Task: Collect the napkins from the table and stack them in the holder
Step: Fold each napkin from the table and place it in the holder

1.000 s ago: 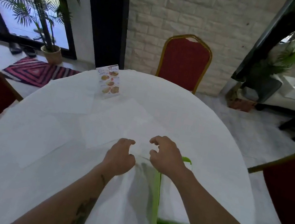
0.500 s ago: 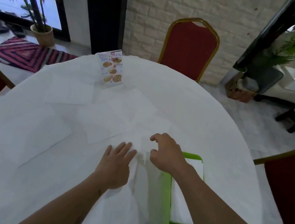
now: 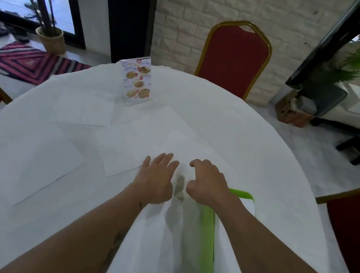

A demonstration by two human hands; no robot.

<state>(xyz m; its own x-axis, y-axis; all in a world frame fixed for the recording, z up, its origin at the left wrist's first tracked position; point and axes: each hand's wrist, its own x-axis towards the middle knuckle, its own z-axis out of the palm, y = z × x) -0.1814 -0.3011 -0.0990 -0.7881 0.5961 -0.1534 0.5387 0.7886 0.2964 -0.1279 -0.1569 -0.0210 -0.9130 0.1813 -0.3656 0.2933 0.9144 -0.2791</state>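
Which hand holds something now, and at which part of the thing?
The right hand pinches a white napkin at its far edge, beside the green holder. The left hand only rests flat on it.

We see two bare forearms, with no sleeves, watch, rings or bracelets anywhere in view. The left hand [image 3: 157, 178] and the right hand [image 3: 208, 184] are both ungloved, with short, unpainted fingernails as far as we can make out. Along the inner left forearm runs a dark tattoo [image 3: 112, 249], a narrow, elongated marking whose design is too blurred for us to read. The right forearm shows us no markings.
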